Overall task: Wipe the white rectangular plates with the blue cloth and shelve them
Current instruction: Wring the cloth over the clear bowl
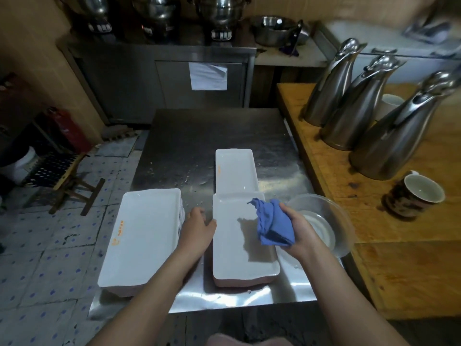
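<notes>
Blue cloth [273, 228] bunched in right hand [300, 229], hiding plate [234, 248] rim, left hand [197, 226] beside

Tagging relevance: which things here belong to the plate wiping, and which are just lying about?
Job: blue cloth in right hand; near white rectangular plate, left hand at its edge; stacked white plates; far white plate.
Lying about: three steel jugs; dark mug; clear glass bowl (role unclear).

One head-worn wide-angle cam, looking fwd and down, close over steel table [212, 136]; left hand [198, 227], right hand [296, 228] near centre, wooden counter [411, 258] at right.
</notes>
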